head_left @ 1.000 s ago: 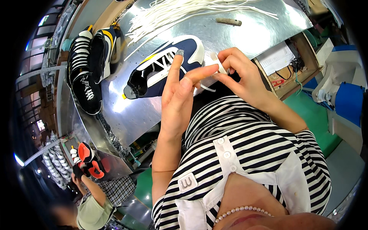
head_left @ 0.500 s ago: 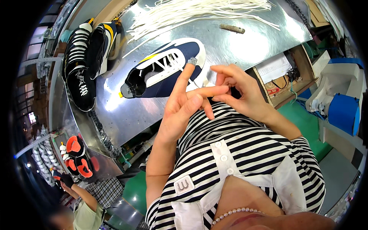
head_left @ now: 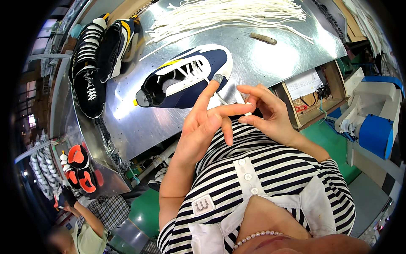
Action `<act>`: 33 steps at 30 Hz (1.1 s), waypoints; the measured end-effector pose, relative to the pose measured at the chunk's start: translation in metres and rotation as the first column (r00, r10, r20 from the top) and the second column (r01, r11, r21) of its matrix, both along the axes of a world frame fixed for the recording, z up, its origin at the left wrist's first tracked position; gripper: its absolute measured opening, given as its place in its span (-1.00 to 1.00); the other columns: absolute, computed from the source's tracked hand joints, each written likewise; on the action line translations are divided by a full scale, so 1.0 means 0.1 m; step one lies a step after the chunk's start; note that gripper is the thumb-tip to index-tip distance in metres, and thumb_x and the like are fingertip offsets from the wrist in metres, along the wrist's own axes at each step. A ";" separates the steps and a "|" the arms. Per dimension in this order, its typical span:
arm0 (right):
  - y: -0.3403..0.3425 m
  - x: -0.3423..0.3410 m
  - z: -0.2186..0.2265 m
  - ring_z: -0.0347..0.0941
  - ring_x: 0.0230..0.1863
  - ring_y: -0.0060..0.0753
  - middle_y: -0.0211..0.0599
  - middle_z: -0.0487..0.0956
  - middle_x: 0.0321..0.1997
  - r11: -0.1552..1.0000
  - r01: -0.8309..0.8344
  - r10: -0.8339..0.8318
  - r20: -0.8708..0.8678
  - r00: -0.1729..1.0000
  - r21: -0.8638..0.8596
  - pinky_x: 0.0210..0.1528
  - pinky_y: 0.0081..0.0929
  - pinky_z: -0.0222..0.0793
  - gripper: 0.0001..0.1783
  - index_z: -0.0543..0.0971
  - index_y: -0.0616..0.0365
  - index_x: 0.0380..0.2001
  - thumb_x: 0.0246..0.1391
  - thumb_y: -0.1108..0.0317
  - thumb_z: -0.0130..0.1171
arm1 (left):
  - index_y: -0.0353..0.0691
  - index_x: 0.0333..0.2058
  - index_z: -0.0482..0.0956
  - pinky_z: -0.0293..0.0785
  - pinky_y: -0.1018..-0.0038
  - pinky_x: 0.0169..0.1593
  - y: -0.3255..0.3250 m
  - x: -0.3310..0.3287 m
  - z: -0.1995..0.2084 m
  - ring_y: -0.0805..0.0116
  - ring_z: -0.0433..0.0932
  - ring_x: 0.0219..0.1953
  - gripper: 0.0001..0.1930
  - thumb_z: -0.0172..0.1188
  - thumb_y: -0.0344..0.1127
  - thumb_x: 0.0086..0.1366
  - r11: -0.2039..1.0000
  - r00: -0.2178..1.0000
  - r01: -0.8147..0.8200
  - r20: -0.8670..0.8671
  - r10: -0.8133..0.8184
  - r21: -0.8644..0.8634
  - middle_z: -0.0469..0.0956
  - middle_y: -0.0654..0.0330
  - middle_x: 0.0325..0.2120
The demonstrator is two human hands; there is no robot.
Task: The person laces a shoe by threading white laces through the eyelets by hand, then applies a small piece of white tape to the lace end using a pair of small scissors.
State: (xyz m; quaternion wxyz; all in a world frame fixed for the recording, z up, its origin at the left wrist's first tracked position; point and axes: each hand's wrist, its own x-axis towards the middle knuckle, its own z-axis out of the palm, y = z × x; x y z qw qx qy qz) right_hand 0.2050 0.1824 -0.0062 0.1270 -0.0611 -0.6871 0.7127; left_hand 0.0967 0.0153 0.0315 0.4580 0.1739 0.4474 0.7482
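A navy and white sneaker (head_left: 186, 80) with a yellow stripe lies sideways on the metal bench, its white lacing partly threaded near the toe. From its front a white shoelace (head_left: 239, 96) runs to my hands. My right hand (head_left: 268, 112) pinches that lace between thumb and fingers. My left hand (head_left: 207, 116) has its fingers spread, the index finger wrapped at the tip in grey tape and close to the shoe's toe. The extended finger beside it meets the lace at my right fingertips. Whether the lace loops round that finger is hard to see.
White laces (head_left: 228, 19) lie in a heap along the bench's far side, near a wrapped-handle awl (head_left: 263, 38). Dark sneakers (head_left: 89, 91) stand at the left. An open drawer (head_left: 311, 91) holds papers and small tools. A co-worker (head_left: 86, 233) is at lower left.
My right hand has drawn slightly away from my left fingers, and more of the white lace shows between them. The whole view has shifted a little.
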 end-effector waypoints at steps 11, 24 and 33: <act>0.01 -0.03 0.04 0.20 -0.33 -0.70 -0.55 0.27 -0.35 0.996 -0.068 0.073 0.106 0.992 -0.050 -0.22 -0.71 0.17 -0.36 0.49 0.15 0.15 -0.09 0.60 0.31 | -0.38 0.37 -0.27 0.44 0.48 0.07 -0.06 -0.02 0.02 0.48 0.56 -0.48 -0.14 0.06 -0.07 0.39 0.983 0.984 0.175 0.023 -0.177 0.057 0.52 -0.25 0.00; 0.03 -0.04 0.08 0.30 -0.28 -0.74 -0.49 0.44 -0.17 0.985 -0.151 0.162 0.151 0.975 -0.081 -0.28 -0.72 0.24 -0.42 0.50 0.11 0.12 -0.04 0.59 0.30 | -0.48 0.35 -0.25 0.50 0.59 -0.14 -0.03 -0.12 -0.04 0.48 0.50 -0.53 -0.16 0.00 -0.04 0.42 0.993 0.993 0.117 -0.011 -0.117 -0.022 0.54 -0.22 -0.03; 0.08 -0.08 0.13 0.30 -0.40 -0.60 -0.45 0.38 -0.35 0.958 -0.259 0.244 0.127 0.961 0.119 -0.34 -0.63 0.27 -0.38 0.47 0.01 0.17 -0.03 0.50 0.30 | -0.37 0.34 -0.04 0.46 0.64 -0.36 -0.03 -0.13 -0.06 0.44 0.48 -0.60 -0.32 -0.12 -0.02 0.45 0.988 0.996 0.048 -0.066 -0.058 -0.145 0.55 -0.29 -0.07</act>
